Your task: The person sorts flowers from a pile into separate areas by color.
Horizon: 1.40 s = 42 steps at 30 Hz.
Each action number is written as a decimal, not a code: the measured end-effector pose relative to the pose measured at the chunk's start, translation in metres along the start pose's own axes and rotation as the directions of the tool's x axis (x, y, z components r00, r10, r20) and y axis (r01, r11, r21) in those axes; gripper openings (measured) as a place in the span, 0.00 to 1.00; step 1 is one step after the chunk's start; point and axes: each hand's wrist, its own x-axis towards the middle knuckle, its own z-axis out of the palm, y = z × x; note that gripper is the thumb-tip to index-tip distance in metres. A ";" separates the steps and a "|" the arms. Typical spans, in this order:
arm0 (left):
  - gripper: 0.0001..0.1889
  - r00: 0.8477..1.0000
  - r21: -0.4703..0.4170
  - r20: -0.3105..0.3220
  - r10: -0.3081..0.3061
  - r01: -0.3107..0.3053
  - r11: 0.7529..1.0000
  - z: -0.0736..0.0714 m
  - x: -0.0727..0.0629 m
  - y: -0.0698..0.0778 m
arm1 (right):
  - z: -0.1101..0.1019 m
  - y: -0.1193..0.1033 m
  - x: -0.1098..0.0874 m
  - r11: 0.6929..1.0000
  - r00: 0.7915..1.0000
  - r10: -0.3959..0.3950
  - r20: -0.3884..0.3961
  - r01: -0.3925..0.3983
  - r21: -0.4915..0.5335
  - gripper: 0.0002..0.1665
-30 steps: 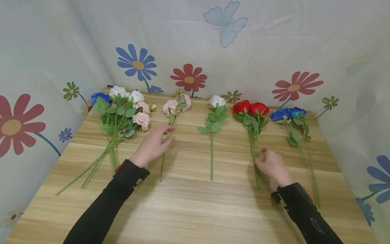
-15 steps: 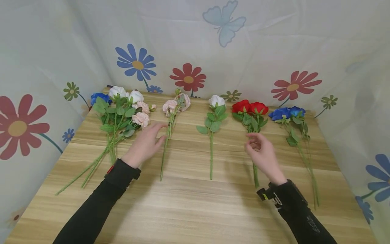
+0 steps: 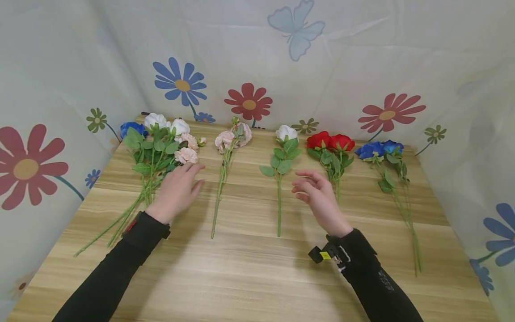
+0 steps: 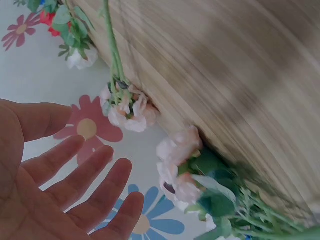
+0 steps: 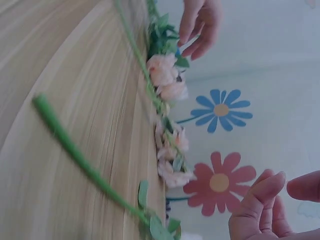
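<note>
My left hand [image 3: 175, 191] hovers by the mixed bunch at the left, its fingers spread and holding nothing, as the left wrist view shows. That bunch has a blue flower [image 3: 134, 129], white roses [image 3: 156, 120] and pink flowers [image 3: 186, 155]. My right hand [image 3: 318, 197] is raised between the single white rose [image 3: 286, 133] and the red roses [image 3: 342, 142], fingers loosely bent with nothing in them. It hides part of the red roses' stems. A pink flower stem [image 3: 219, 197] lies between the left hand and the white rose.
Blue flowers [image 3: 371, 150] with long stems lie at the right of the wooden table [image 3: 257, 281]. A pale cloth backdrop [image 3: 338, 71] printed with flowers and a butterfly stands behind and at both sides.
My left hand has moved left, away from the pink flower stem toward the mixed bunch. My right hand has lifted off the red roses' stems and moved left toward the white rose.
</note>
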 end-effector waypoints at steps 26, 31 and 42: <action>0.20 0.971 0.161 0.113 -0.209 0.190 0.969 -0.032 -0.038 -0.077 | 0.060 0.002 0.007 0.974 0.986 0.072 0.147 -0.102 0.201 0.18; 0.20 0.951 0.159 0.168 -0.260 0.234 0.959 -0.031 -0.039 -0.083 | 0.059 0.003 0.005 0.974 0.985 0.075 0.156 -0.105 0.201 0.17; 0.11 0.934 0.147 0.165 -0.317 0.294 0.944 -0.031 -0.036 -0.091 | 0.058 0.004 0.005 0.973 0.984 0.069 0.164 -0.102 0.205 0.13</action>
